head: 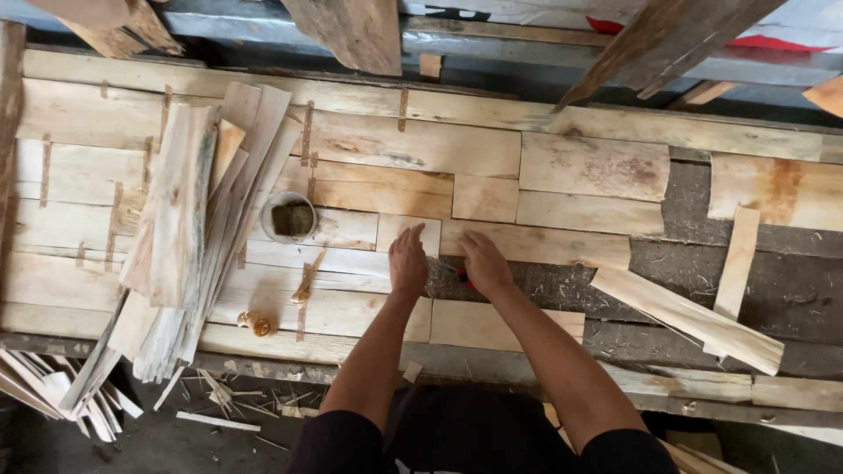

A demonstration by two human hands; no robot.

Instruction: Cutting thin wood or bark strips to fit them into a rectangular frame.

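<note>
Both hands are working at the mid-front of the veneer patchwork (413, 145), a bench-wide sheet of thin wood pieces butted edge to edge. Left hand (408, 262) is lying flat, fingers together and extended, pressing down on a small veneer piece (397, 230) right at the border of the dark uncovered gap (536, 279) — likely pinning it so it isn't shifting against its neighbours. It isn't gripping anything. Right hand (483, 263) is resting on the edge of the strip above the gap, fingers curled; something small and red (463, 279) is peeking out beneath it. It's mostly hidden, so I can't tell what it is or whether the hand is actually clamping it.

Loose veneer strips (189, 228) are sitting stacked to the left, within arm's reach, overhanging the bench's front edge. A small round tub (291, 217) and a brush-like tool (306, 283) are lying just beside the stack. Two more loose strips (689, 318) are lying diagonally over the bare dark surface to the right.

Open room: the bare dark area is running right from the hands, well apart from the stack; the front edge is sitting close to the forearms.
</note>
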